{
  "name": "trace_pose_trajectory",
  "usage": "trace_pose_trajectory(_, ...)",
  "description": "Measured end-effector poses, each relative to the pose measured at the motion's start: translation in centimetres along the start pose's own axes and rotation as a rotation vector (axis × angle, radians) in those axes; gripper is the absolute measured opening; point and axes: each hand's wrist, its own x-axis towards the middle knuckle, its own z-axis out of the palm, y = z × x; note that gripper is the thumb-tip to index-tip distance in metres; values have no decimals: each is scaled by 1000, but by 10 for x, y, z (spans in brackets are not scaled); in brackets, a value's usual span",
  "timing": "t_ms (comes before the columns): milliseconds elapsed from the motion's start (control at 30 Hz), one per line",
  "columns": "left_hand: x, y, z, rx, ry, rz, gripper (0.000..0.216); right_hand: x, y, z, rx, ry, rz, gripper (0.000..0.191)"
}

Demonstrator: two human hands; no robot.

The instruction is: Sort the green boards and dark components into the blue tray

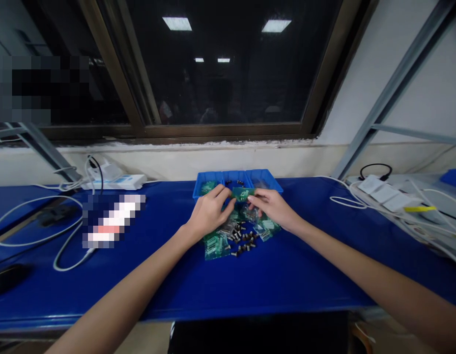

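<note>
Between my two hands a small green plastic bag [241, 194] is stretched, with small parts inside it. My left hand [210, 212] pinches its left end, and my right hand [271, 206] grips its right end. Below them on the table lie more green bags [216, 246] and a loose pile of metal screws [244, 242]. Another green bag [267, 229] rests under my right hand, beside a clear bag of small parts [251, 213]. Just behind my hands stands a blue three-part bin [265, 180]; its left compartment has green bags, its middle one a few dark screws.
A blue tabletop [272, 280] runs along the window. At left are a power strip [134, 181], a pixelated item, looped white cables [58, 255] and a black mouse [9, 278]. White adapters [383, 193] and cables lie at right. Grey metal posts [383, 105] rise on both sides.
</note>
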Motion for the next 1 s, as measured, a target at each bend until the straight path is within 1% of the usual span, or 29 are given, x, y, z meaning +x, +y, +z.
trace_pose_trajectory(67,-1,0,1,-25,8,-19,19,0,0,-1,-25,30,-20,31)
trace_pose_trajectory(100,-1,-1,2,-45,12,-29,24,0,0,-1,-33,45,-30,33)
trace_pose_trajectory(200,-2,-2,3,-91,7,-29,55,-2,-3,-1,-29,63,-41,33)
trace_pose_trajectory(233,-2,-2,2,-85,-10,-11,59,-2,-4,-1,-23,62,-44,33)
trace_pose_trajectory(267,-3,-2,2,-67,-31,13,58,-3,-5,-1,-18,59,-53,33)
trace_pose_trajectory(333,-3,-2,1,-25,-65,49,47,-3,-7,0,-19,48,-85,35)
trace_pose_trajectory(400,-2,-1,1,0,-75,56,39,-4,-9,0,-34,31,-121,39)
trace_pose_trajectory(467,-2,0,1,1,-66,54,37,-4,-12,1,-38,12,-144,39)
trace_pose_trajectory(600,-2,1,1,-22,-71,77,33,-6,-18,2,3,-31,-164,30)
trace_pose_trajectory(667,-2,2,2,-33,-82,88,31,-8,-20,2,18,-45,-169,29)
trace_pose_trajectory(767,-3,2,3,-39,-97,107,29,-9,-23,2,12,-34,-194,30)
trace_pose_trajectory(833,-3,2,5,-35,-94,116,28,-9,-23,3,21,-27,-204,26)
trace_pose_trajectory(900,-3,2,7,-49,-55,104,26,-9,-22,4,56,-29,-195,18)
trace_pose_trajectory(933,-2,2,8,-70,-12,77,24,-9,-22,4,74,-32,-183,16)
trace_pose_trajectory(1000,-1,1,8,-132,102,-24,22,-9,-21,6,91,-26,-164,19)
